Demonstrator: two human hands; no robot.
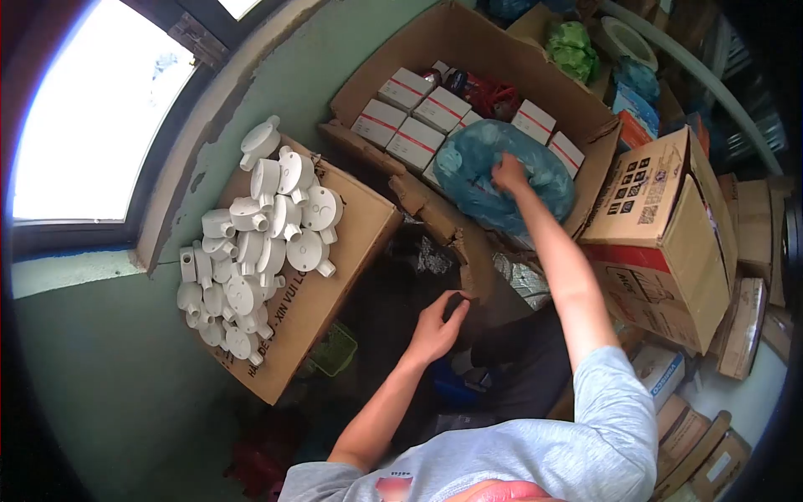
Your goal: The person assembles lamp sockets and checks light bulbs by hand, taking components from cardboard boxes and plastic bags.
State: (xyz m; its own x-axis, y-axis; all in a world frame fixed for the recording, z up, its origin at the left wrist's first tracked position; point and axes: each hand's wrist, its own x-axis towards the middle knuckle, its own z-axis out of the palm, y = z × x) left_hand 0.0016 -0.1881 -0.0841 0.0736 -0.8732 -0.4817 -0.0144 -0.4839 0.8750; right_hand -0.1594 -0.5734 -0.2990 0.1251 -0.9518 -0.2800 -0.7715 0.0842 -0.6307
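Observation:
My right hand (508,174) is closed on the top of a blue plastic bag (468,180), its fingertips partly hidden. The bag lies in a large open cardboard box (393,50), over white boxes with a red stripe (416,142). Lower down, my left hand (437,329) has its thumb and fingers apart. Its fingertips are at the edge of the torn cardboard flap (452,230); whether they touch it is hard to see.
At left, several white round fittings with short spouts (242,293) are piled on a cardboard carton (335,251). A printed carton (661,243) stands at right. Behind it are a green bag (573,50) and a curved pipe (711,79). A bright window (92,125) is upper left.

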